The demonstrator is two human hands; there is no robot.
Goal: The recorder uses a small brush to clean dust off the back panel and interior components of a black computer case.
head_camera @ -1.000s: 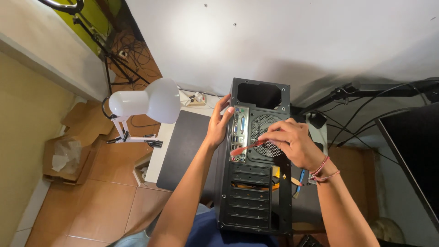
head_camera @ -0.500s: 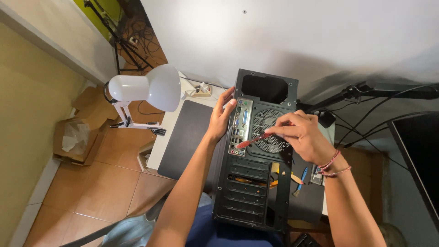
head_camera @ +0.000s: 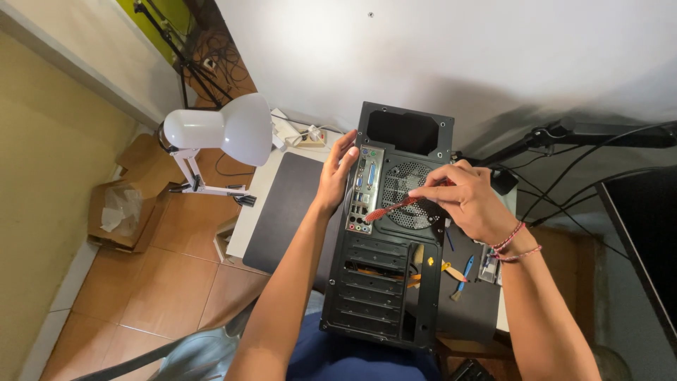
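Black metal computer case lies rear panel up on the table, long axis running toward the person. Right hand fingers pinch a red-handled screwdriver, nearly level, handle end pointing left over the fan grille. Left hand fingers, extended flat, brace the case's left edge.

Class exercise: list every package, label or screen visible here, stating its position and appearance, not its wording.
Cardboard box: on the tiled floor at left, brown, open, clear plastic inside.
Monitor screen: right edge, dark flat panel, unlit.
Labels: none can be made out.
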